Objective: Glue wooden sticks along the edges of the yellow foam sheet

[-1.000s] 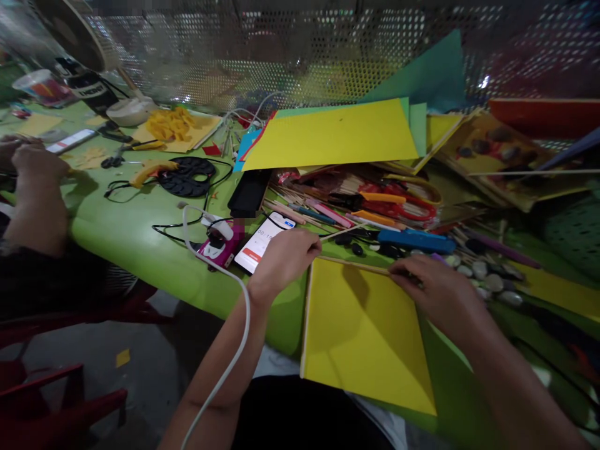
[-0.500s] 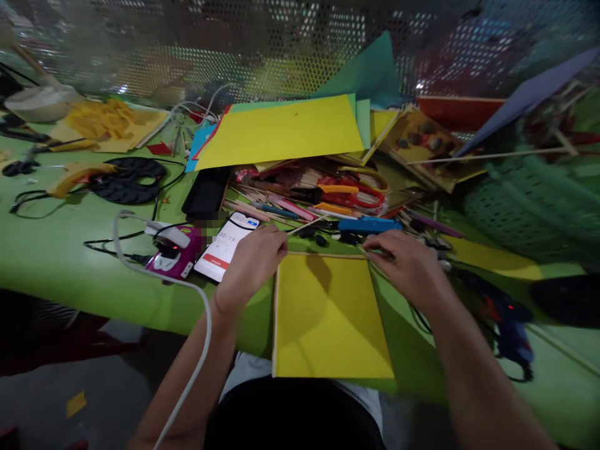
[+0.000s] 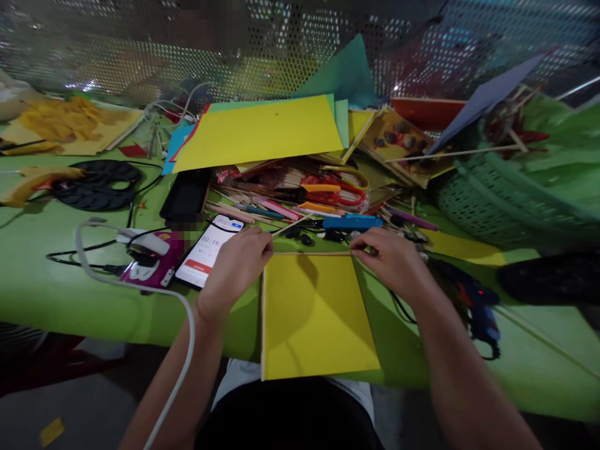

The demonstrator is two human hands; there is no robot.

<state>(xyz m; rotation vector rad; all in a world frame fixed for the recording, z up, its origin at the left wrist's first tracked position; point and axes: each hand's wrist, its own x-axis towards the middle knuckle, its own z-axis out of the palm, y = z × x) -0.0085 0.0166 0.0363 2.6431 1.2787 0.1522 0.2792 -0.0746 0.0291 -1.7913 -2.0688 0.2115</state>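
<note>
Perforated, shiny mesh (image 3: pixel 159 65) stands behind a crowded light-green table (image 3: pixel 42 306). At its near edge, before the person's body, lies a flat, four-sided yellow card (image 3: pixel 319 319), the piece being worked on. A pale, thin wooden strip (image 3: pixel 309 254) runs along its far edge, and a matching pale side strip (image 3: pixel 263 319) lines its left edge; no strip shows on the right or near edge.

The right hand (image 3: pixel 387 256) is at the far right corner, thumb and forefinger seeming to pinch the strip's end. The left hand (image 3: pixel 237 265) bends over the far left corner with its fingers curled; whether it pinches the strip or only presses there, I cannot tell. A slim, light-coloured stick (image 3: pixel 293 225) slants out beyond it, perhaps loose.

I judge the step in hand to be seating the far strip flush with the card. The next move would call for steady, even pressure at both corners, without sliding the strip off the edge.

Just beyond lie smooth black pebbles (image 3: pixel 305 240) and a long blue plastic tool (image 3: pixel 351 223). A phone with a lit white screen (image 3: pixel 206 253) is beside the left hand; a dark-blue glue gun with a red light (image 3: pixel 482 312) lies right of the right forearm. Farther out sits a green plastic basket (image 3: pixel 497 206).
</note>
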